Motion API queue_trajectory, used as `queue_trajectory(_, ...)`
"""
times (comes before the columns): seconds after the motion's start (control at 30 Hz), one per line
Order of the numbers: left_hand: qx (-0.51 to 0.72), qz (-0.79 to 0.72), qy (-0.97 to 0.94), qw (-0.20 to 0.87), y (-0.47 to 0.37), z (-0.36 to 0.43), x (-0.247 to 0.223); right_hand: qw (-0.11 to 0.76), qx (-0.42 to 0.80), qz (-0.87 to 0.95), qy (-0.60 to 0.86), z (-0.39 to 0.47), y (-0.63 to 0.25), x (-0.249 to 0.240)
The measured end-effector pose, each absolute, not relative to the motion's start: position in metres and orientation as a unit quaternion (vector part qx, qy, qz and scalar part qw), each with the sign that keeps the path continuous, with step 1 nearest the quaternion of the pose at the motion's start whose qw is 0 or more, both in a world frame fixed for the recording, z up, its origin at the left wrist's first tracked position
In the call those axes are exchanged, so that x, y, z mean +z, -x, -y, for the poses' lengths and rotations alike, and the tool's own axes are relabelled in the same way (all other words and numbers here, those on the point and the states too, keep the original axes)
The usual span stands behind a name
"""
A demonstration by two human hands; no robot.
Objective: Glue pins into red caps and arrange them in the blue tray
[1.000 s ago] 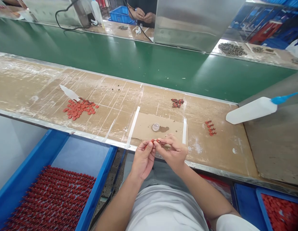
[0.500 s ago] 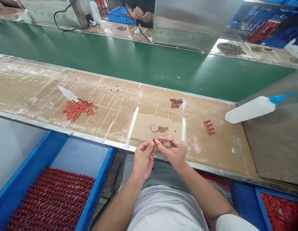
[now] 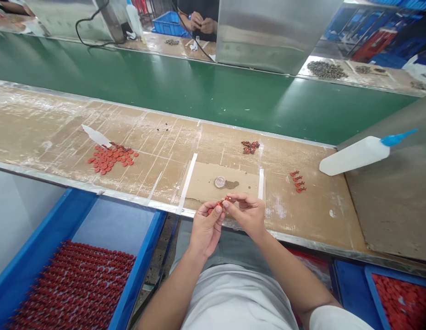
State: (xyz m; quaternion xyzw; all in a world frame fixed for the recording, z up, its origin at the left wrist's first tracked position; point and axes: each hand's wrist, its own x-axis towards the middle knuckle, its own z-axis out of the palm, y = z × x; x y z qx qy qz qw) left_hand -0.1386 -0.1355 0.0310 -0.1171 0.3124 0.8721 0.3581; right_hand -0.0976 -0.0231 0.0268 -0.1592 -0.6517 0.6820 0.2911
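My left hand (image 3: 206, 225) pinches a small red part (image 3: 220, 203) between thumb and fingers, near the table's front edge. My right hand (image 3: 248, 214) meets it from the right, its thumb and forefinger closed on the same small red piece; details between the fingertips are too small to tell. Just beyond the hands, a small round clear container (image 3: 220, 182) stands on a taped cardboard sheet (image 3: 202, 176), beside a brown stain. Behind it lies a cluster of dark red parts (image 3: 250, 147). Several red parts (image 3: 298, 182) form a column to the right.
Red discs (image 3: 111, 159) are piled at the left by a white strip. A white bottle with a blue nozzle (image 3: 355, 156) lies at the right. Blue trays (image 3: 154, 233) of red parts flank me below the table. Across the green belt (image 3: 165, 82), another person's hands work.
The whole view has shifted slightly. Both hands stay together at nearly the same place, with a slight change in the fingers around the red part.
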Motion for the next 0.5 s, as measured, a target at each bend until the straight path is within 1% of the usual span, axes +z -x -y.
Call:
queue_trajectory(0.17,0.874,-0.309,0.117,0.356,0.1394,0.1370,0.0301,0.267,0.709,0.635,0.151,0.0234,0.0998,0.0299)
queue_trajectory(0.5,0.870,-0.297,0.124,0.375,0.1404,0.1412,0.0288,0.272,0.714,0.629,0.143,0.0249,0.1014,0.0329)
